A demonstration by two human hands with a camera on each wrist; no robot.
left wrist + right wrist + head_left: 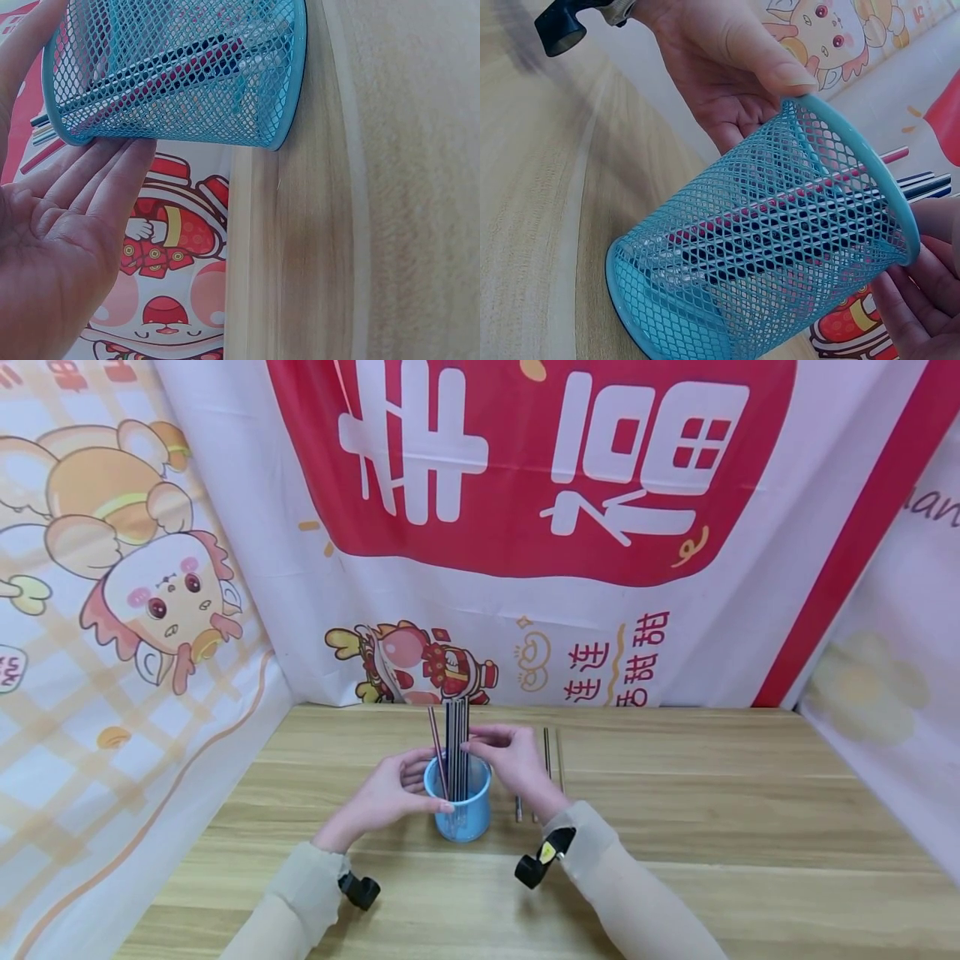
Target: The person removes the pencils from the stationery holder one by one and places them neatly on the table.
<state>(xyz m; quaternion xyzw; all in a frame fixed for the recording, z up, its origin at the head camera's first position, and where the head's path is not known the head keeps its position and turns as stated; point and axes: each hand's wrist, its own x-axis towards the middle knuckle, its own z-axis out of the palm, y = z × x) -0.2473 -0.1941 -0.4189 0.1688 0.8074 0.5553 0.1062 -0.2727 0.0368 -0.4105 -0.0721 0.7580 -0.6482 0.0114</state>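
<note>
A light-blue mesh pen holder (pixel 463 818) stands on the table, tilted in the wrist views only by the camera angle. My left hand (pixel 382 793) holds it from the left, thumb at the near rim and fingers along the far side. Inside are several slim dark pencils (pixel 457 743) in an upright bundle and a pink one (pixel 437 747) leaning left. At the holder's right rim, my right hand (pixel 517 764) pinches the dark bundle between thumb and fingers. The right wrist view shows the pencils (pixel 780 232) through the mesh, their lower ends within the holder.
Right of the holder, partly behind my right hand, lie a dark pencil (pixel 547 752) and a gold-brown one (pixel 560 760). The wooden table (pixel 712 810) meets a printed cloth backdrop (pixel 720 643) at the back. Another printed cloth (pixel 135 652) hangs at the left.
</note>
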